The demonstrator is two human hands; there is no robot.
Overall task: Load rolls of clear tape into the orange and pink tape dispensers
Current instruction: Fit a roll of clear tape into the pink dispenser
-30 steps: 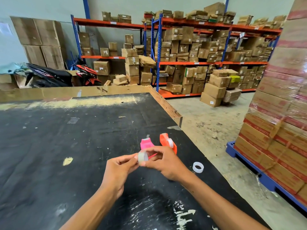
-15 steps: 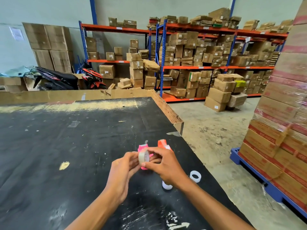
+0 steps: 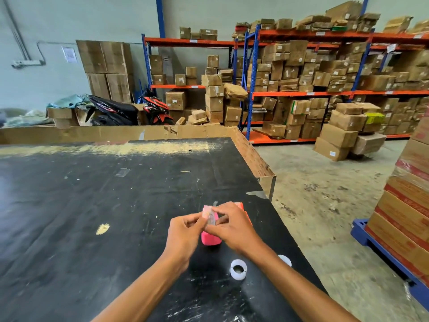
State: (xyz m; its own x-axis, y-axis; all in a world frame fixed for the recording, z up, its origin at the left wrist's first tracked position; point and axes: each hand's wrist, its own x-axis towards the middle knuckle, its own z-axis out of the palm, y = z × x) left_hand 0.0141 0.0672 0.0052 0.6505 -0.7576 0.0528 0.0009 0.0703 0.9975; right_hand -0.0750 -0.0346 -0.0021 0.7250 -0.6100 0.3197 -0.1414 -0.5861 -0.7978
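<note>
A small roll of clear tape (image 3: pixel 210 216) is pinched between my left hand (image 3: pixel 184 231) and my right hand (image 3: pixel 231 225), held just above the black table (image 3: pixel 92 205). Directly under it sits the pink dispenser (image 3: pixel 210 239), partly covered by my fingers. The orange dispenser (image 3: pixel 243 209) peeks out behind my right hand, mostly hidden. One white tape roll (image 3: pixel 238 269) lies on the table below my right wrist. A second white roll (image 3: pixel 285 260) shows partly behind my right forearm.
The table's right edge runs close to the rolls, with a cardboard rim (image 3: pixel 253 156) along the far side. A pallet of wrapped cartons (image 3: pixel 404 217) stands to the right. Shelves of boxes (image 3: pixel 301 77) and parked motorbikes (image 3: pixel 130 110) fill the background.
The roll has turned edge-on in my fingers and now hangs over the pink dispenser. The camera tilted up and right, so the second white roll now shows below my right wrist.
</note>
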